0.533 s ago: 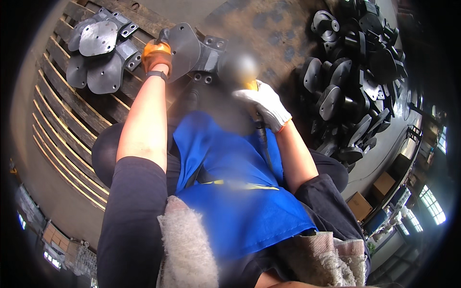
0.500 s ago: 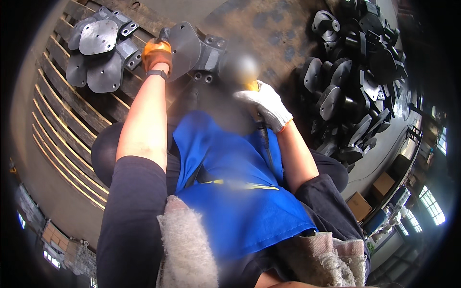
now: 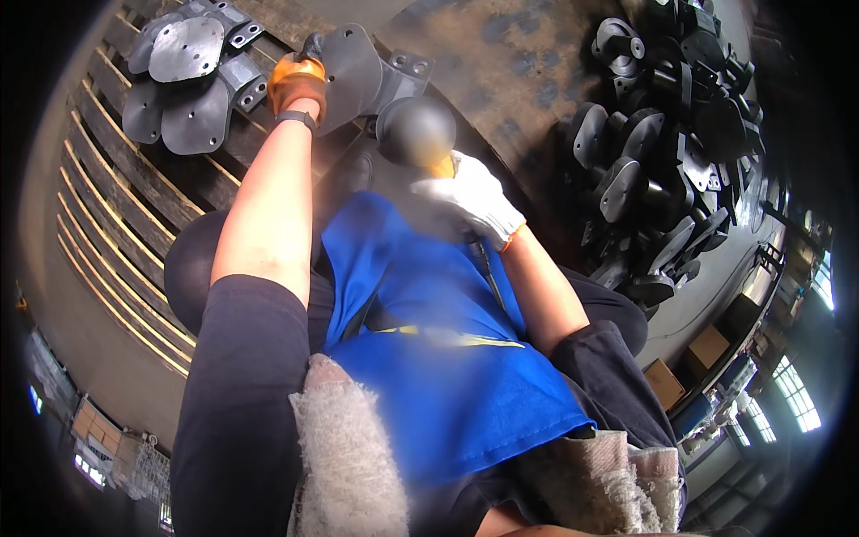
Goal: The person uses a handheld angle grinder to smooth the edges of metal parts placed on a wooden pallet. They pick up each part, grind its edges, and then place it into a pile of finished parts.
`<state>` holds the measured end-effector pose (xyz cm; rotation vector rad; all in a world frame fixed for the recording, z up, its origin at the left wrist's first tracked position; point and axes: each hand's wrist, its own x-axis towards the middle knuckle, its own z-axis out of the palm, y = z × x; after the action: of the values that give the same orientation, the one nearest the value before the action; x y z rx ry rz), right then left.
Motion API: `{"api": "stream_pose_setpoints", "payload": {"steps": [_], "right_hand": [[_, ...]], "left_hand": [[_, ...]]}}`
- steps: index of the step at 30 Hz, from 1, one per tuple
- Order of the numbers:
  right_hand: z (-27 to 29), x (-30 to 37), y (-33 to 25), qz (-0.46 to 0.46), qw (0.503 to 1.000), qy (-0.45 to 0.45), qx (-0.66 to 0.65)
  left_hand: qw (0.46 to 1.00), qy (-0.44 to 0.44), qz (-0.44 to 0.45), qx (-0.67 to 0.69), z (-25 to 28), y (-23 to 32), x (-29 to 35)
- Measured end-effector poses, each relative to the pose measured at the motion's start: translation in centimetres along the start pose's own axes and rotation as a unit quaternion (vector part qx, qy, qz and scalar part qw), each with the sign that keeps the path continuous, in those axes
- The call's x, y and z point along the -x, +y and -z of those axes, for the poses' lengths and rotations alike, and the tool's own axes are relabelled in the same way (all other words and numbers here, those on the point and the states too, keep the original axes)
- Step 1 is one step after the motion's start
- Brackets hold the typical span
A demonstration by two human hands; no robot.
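"Fingers first: how did they sit in the head view?"

"Those of the left hand (image 3: 300, 82), in an orange glove with a dark tip, were closed on the left edge of a plated part (image 3: 353, 79). Those of the right hand (image 3: 476, 195), in a white glove, were wrapped around a yellow tool (image 3: 440, 167)."

"Where was the part?"

"Beyond the blue apron (image 3: 501, 403), between the stacked plates (image 3: 186, 49) at the slatted pallet (image 3: 148, 179) and the heap of dark parts (image 3: 640, 134) on the right. Its broad plate faced the left hand; its block, with 2 bolt holes showing, lay toward the right."

"What differed from 0.5 s ago?"

"The right hand had moved left, taking the tool with it. The tool's round front, badly blurred, sat nearer the block and hid most of the lower holes that had shown before. Whether it touched the metal, I couldn't tell."

"And the left hand?"

"Same hold on the plate's edge. That hand, the part and the stacked plates all appeared a little higher in the view than before. A dark band (image 3: 297, 117) circled the left wrist, and a cord (image 3: 492, 277) ran down from the tool against the apron."
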<state>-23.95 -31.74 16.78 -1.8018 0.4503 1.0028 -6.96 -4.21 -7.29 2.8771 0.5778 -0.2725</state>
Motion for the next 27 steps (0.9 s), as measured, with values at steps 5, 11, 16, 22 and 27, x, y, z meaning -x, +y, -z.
{"api": "stream_pose_setpoints", "payload": {"steps": [5, 11, 16, 22, 27], "right_hand": [[0.3, -0.4, 2.5, 0.0, 1.0, 0.022, -0.015], [-0.3, 0.5, 0.3, -0.014, 1.0, 0.017, 0.008], [-0.4, -0.3, 2.2, -0.001, 0.999, 0.039, -0.012], [-0.6, 0.6, -0.1, -0.023, 0.999, 0.018, 0.016], [0.0, -0.3, 3.0, -0.005, 0.998, 0.046, -0.03]], "left_hand": [[0.997, -0.005, -0.023, -0.075, -0.5, 0.1, -0.2], [0.998, 0.011, -0.014, -0.063, -0.3, 0.1, -0.3], [0.995, 0.065, 0.022, 0.078, 1.0, 0.8, 0.1], [0.996, 0.021, 0.046, 0.067, 2.2, 0.5, 0.6], [0.997, 0.014, 0.039, 0.071, 1.1, 1.3, 0.4]]}}
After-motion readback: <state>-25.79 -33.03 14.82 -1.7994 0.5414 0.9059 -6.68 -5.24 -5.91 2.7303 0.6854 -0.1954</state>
